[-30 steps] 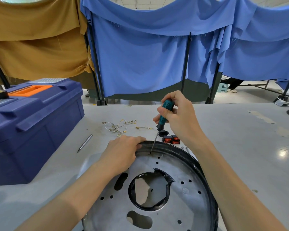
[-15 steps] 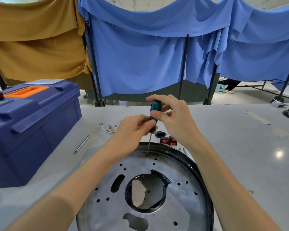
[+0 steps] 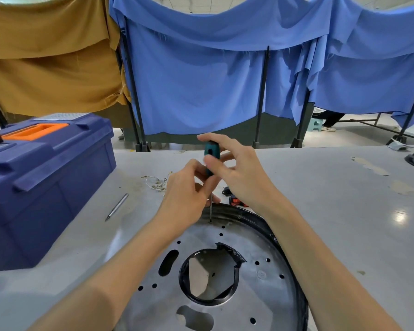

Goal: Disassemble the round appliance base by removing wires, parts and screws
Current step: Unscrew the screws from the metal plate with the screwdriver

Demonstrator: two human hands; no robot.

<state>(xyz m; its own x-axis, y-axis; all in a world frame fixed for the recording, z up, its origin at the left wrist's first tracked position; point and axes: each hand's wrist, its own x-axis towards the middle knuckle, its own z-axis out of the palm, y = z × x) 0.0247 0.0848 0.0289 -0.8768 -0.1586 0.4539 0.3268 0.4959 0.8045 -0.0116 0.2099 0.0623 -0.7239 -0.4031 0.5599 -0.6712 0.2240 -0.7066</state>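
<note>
I am looking down at the round appliance base, which is lying flat on the grey counter right in front of the person, its metal plate with the large centre hole facing up and its black rim showing on the right. A teal-handled screwdriver is standing nearly upright, its tip sitting at a small hole near the far edge of the plate. The left hand is pinching the lower end of the handle between thumb and fingers. The right hand is holding the top of the handle loosely, thumb in front and forefinger arching over the cap, the other fingers spreading out. Just beyond the base, loose wires and small red-and-black parts are lying on the counter. A thin metal rod is lying beside a blue toolbox on the left.
</note>
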